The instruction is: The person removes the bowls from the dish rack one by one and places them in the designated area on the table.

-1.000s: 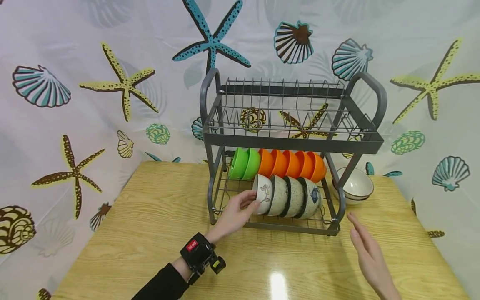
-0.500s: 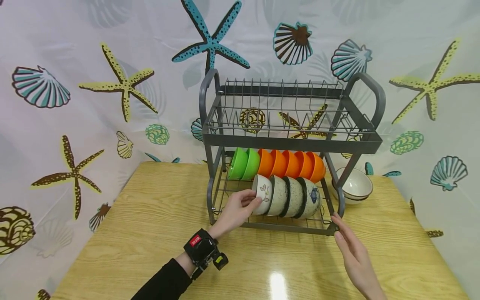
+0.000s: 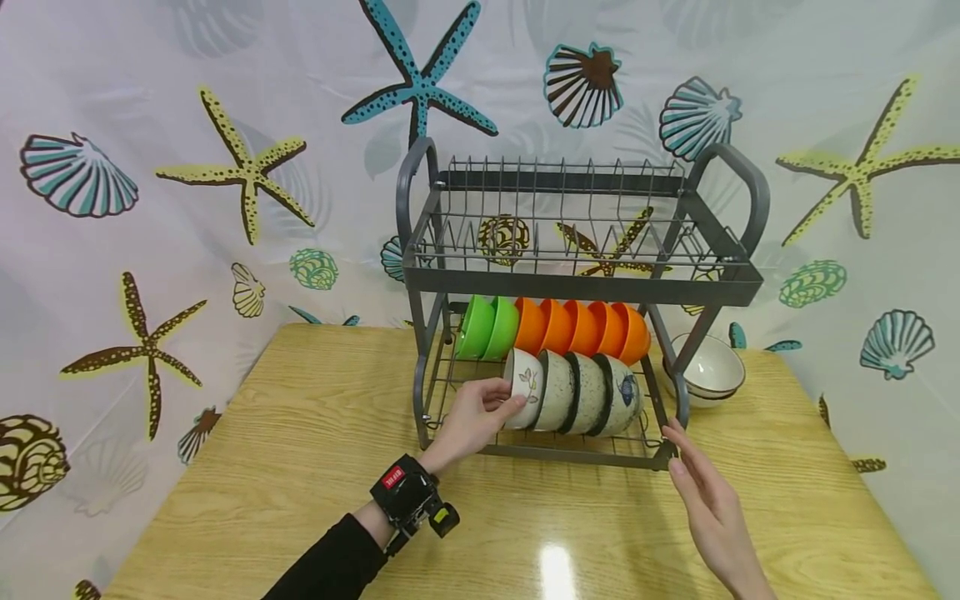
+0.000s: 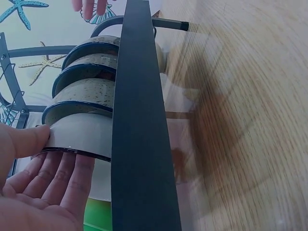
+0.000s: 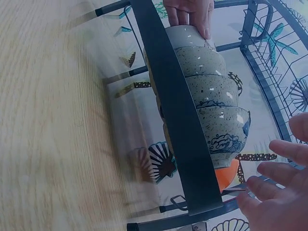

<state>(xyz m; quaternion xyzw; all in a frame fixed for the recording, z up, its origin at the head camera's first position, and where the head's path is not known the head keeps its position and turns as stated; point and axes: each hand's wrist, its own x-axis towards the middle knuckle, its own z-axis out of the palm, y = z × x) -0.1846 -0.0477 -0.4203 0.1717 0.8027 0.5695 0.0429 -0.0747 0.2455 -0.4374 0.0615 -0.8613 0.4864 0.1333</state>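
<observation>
On the lower tier of a dark grey dish rack (image 3: 577,458), a white bowl with a floral sprig (image 3: 527,387) stands on its side at the left end of the front row. My left hand (image 3: 468,423) pinches its rim, with the thumb on the outer wall and the fingers inside, as the left wrist view shows. Three speckled bowls (image 3: 588,393) with dark rims nest behind it to the right. My right hand (image 3: 711,510) has its fingers extended, fingertips right at the rack's front right corner, and holds nothing.
Behind the front row stand two green bowls (image 3: 501,327) and several orange bowls (image 3: 581,327). The rack's upper wire tier (image 3: 585,279) overhangs them. White bowls (image 3: 712,369) are stacked on the wooden table (image 3: 337,400) right of the rack, before a patterned cloth backdrop (image 3: 315,67).
My right hand has moved left to the rack's front right corner, then nearly stopped. The left hand stays at the white bowl, and the bowls keep their places.
</observation>
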